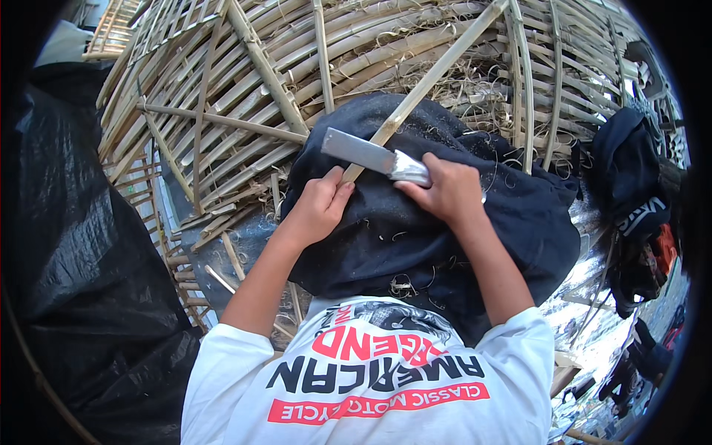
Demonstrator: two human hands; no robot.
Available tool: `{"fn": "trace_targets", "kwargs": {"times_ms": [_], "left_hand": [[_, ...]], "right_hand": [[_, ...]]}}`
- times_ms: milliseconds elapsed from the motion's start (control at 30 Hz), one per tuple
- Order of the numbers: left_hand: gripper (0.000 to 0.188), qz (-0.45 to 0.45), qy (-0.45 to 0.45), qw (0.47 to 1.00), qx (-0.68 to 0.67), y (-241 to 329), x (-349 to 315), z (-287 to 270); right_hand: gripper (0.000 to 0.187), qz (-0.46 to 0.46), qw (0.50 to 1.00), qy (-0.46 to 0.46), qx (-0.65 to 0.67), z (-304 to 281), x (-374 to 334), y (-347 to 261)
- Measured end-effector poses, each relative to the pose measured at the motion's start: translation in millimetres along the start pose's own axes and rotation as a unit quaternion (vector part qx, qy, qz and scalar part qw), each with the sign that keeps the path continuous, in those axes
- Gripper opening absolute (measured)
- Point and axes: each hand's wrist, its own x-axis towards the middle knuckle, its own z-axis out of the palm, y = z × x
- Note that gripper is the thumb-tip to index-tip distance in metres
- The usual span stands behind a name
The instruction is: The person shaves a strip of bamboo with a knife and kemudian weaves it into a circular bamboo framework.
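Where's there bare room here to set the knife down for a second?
Bare dark cloth lies beside the right hand and below the left hand. The cloth's top is crowded: blade across the bamboo strip. Beyond it, stacked bamboo frames, uneven and littered with shavings.

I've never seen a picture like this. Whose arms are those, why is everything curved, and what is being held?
There is no machine: a person wears a wide-angle camera on the head, looking down, and the lens bends straight edges. The arms are their own. The right hand grips a broad flat blade by its handle. The left hand pinches a long bamboo strip that runs up and away. The blade lies across the strip. A dark cloth covers the lap. Beyond are stacked bamboo frames and shavings.
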Motion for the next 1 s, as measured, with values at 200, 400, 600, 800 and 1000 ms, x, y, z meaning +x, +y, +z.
{"fn": "trace_targets", "kwargs": {"times_ms": [200,400,600,800,1000], "left_hand": [[0.023,0.001,-0.004,0.999,0.052,9.0,2.1,1.6],[0.024,-0.015,-0.010,0.999,0.051,13.6,1.5,0.6],[0.023,0.004,0.002,0.998,0.058,9.2,2.7,4.2],[0.020,0.035,0.014,0.996,0.076,5.1,1.4,6.5],[0.019,0.049,0.000,0.994,0.094,6.8,2.3,3.3]], "right_hand": [[0.059,0.046,0.998,0.038,0.033,-9.3,9.8,15.4],[0.057,0.134,0.990,0.043,0.000,-5.8,19.4,50.7],[0.053,0.222,0.961,0.059,0.155,-17.5,-0.5,48.0],[0.043,0.103,0.953,0.087,0.272,-12.4,-16.1,22.1],[0.031,0.292,0.557,0.133,0.767,-25.3,-19.3,-13.1]]}}
